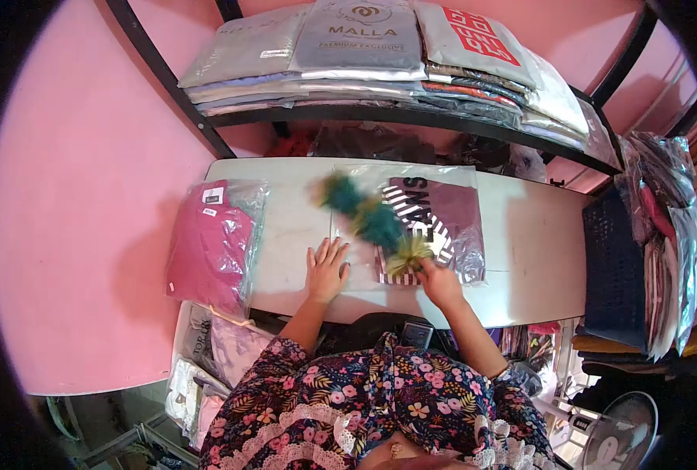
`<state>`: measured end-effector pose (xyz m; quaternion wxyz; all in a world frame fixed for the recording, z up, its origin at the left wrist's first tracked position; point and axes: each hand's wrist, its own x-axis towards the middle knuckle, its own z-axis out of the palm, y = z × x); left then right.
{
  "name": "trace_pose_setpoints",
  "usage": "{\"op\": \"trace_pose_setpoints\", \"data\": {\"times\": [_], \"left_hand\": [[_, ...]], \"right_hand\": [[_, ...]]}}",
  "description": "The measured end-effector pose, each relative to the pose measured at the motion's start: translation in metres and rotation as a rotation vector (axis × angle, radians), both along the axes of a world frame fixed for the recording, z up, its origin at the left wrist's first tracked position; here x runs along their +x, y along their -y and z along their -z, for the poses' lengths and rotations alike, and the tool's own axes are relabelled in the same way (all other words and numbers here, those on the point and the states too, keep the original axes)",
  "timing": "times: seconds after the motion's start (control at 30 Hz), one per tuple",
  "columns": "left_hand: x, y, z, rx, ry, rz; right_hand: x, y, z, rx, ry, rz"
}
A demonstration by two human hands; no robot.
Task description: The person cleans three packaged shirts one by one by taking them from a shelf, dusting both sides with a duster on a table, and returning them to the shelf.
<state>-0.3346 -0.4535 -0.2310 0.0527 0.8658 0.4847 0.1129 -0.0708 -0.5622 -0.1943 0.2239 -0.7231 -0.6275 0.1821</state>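
Observation:
My right hand (439, 283) grips the handle end of a feather duster (368, 220) with teal and yellow-green feathers; the duster is blurred and stretches up-left across the white table (532, 258). Under it lies a clear bag holding a maroon garment with black-and-white stripes (442, 219). My left hand (327, 270) rests flat on the table, fingers spread, just left of that bag. A clear bag with a pink garment (211, 243) lies at the table's left end.
A black-framed shelf (380, 116) behind the table carries stacks of packed clothes (356, 43). More bagged garments hang at the right (666, 227). Packages sit on the floor at the lower left (207, 352). A fan (619, 431) stands at the lower right. Pink wall on the left.

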Motion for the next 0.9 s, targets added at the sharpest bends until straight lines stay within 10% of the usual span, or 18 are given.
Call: {"op": "trace_pose_setpoints", "data": {"times": [0.5, 0.77, 0.9], "left_hand": [[-0.001, 0.000, 0.003, -0.014, -0.023, 0.009], [0.001, 0.001, 0.000, 0.019, -0.027, 0.007], [0.001, 0.001, 0.003, 0.018, -0.025, 0.004]], "right_hand": [[0.006, -0.028, -0.006, -0.117, 0.083, -0.059], [0.084, -0.002, -0.005, -0.117, 0.161, 0.522], [0.048, 0.047, 0.002, -0.043, 0.083, 0.148]]}}
